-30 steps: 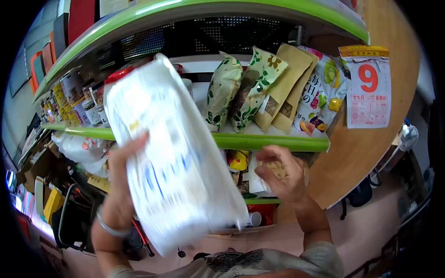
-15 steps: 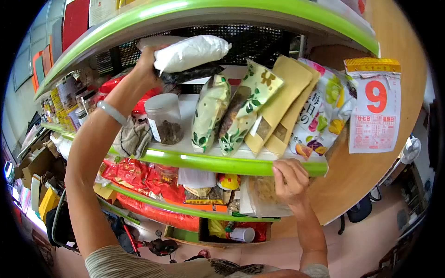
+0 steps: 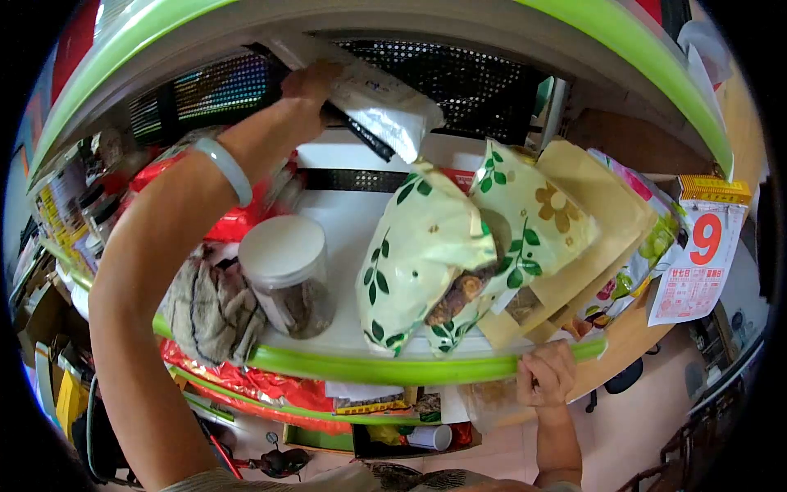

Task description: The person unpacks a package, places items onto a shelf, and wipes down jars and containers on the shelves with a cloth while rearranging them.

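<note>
Deep in the shelf at the upper middle, my left hand (image 3: 311, 86) grips a white plastic bag (image 3: 381, 102) with a dark edge below it. My right hand (image 3: 548, 373) is curled against the green front edge of the shelf (image 3: 393, 371), near its right end. Between them stand two cream bags with leaf prints, the nearer one (image 3: 422, 262) left of the other (image 3: 533, 213). A clear jar with a white lid (image 3: 287, 275) stands below my left forearm, beside a crumpled striped cloth (image 3: 215, 312).
Brown paper packets (image 3: 590, 221) and a colourful fruit bag (image 3: 648, 238) lean at the right. A calendar sheet (image 3: 697, 254) hangs beyond them. Tins and jars (image 3: 74, 197) line the left. Red packages (image 3: 254, 385) lie on the shelf below. The upper shelf's edge (image 3: 648, 49) arches overhead.
The white bag, first held upright in front, is now deep inside the shelf with my left hand. My right hand has come to the shelf edge. The view has moved closer to the shelf.
</note>
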Tool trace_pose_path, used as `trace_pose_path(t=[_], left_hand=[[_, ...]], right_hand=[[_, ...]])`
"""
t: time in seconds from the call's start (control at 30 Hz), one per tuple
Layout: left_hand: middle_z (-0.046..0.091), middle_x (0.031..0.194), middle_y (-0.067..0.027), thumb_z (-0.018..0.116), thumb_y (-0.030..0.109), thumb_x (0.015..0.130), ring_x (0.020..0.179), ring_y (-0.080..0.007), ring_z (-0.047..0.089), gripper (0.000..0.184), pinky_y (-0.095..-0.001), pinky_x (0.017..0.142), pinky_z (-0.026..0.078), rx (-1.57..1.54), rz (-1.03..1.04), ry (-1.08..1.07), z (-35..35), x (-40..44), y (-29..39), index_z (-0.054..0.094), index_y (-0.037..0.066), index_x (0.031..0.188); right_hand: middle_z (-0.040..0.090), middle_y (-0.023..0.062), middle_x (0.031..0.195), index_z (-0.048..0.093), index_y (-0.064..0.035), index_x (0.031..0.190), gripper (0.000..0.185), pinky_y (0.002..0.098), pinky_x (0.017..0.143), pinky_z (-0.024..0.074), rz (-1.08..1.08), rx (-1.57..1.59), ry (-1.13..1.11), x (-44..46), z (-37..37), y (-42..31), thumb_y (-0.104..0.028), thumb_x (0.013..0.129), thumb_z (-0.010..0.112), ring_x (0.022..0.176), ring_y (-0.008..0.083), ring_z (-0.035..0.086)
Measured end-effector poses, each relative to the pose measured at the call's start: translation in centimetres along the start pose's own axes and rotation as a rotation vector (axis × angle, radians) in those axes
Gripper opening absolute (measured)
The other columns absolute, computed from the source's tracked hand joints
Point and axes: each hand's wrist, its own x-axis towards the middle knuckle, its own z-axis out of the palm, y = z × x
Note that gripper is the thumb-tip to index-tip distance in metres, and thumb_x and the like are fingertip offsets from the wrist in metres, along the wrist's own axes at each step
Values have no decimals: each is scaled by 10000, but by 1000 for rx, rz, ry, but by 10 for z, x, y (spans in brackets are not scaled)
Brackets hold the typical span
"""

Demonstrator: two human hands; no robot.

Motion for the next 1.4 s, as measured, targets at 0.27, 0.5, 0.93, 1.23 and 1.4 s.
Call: trace_pose_path(t=[0.27,0.5,0.93,1.23,1.4], left_hand=[[475,1214,-167,562,269,858,1115,-331,475,460,-447,949,409,23,63,70,12,25,-25,412,45,1231],[384,1200,-182,591,267,802,1103,-303,409,601,-468,930,365,0,54,-58,19,47,-53,241,16,1222],[540,1069,-177,613,146,753,955,-299,564,475,-421,797,505,-63,75,-213,41,6,-34,440,-22,1162],[580,1030,-180,600,142,777,863,-296,604,404,-405,734,518,169,28,-12,21,4,-36,489,-36,1122],[611,966,-185,604,177,779,821,-278,626,400,-373,757,511,49,-85,-178,-9,10,-24,507,-54,1091]], right_hand=[[554,70,710,555,-71,830,268,333,495,435,74,41,3,-4,-3,-2,51,599,616,586,228,523],[551,108,636,537,-19,739,173,329,511,443,98,34,-43,4,-4,-3,54,591,589,550,237,511],[543,107,626,538,-4,719,106,334,493,421,107,32,-15,1,-1,-1,27,640,602,534,230,505],[543,112,622,536,-5,714,119,330,513,435,155,45,-16,5,1,-5,42,624,598,529,230,499],[533,103,615,534,-7,721,133,331,525,439,166,28,-21,5,2,-5,56,616,586,531,230,492]])
